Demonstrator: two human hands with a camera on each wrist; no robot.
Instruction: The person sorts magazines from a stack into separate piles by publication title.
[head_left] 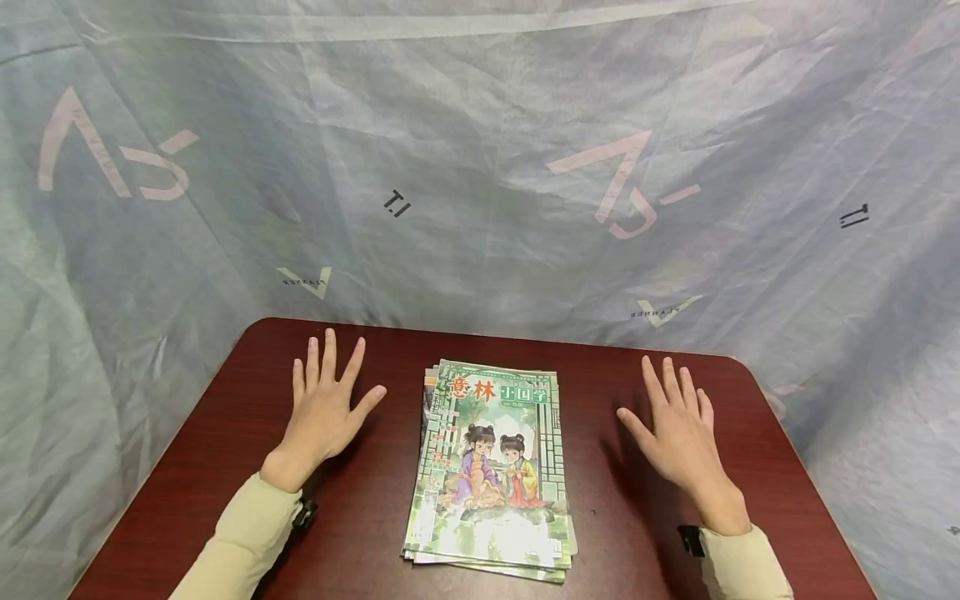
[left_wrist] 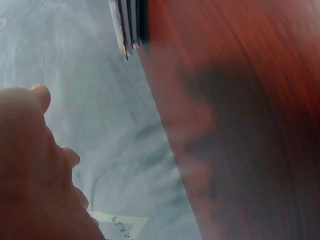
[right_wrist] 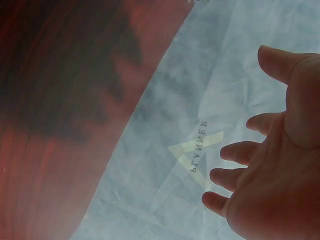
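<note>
A stack of magazines lies in the middle of the table, its top cover green with two drawn figures and red lettering. To its left, my left hand hovers palm down with fingers spread, holding nothing. My right hand is held over the table on the other side, fingers straight and thumb pointing toward the magazines. In the right wrist view the palm and fingers of the right hand show with nothing in them. The edge of the stack appears at the top of the left wrist view.
The dark red wooden table has rounded far corners. Behind and beside it hangs a wrinkled grey cloth with printed letters. Shadows of both hands fall on the tabletop. Each wrist carries a small black device at the light sleeve's cuff.
</note>
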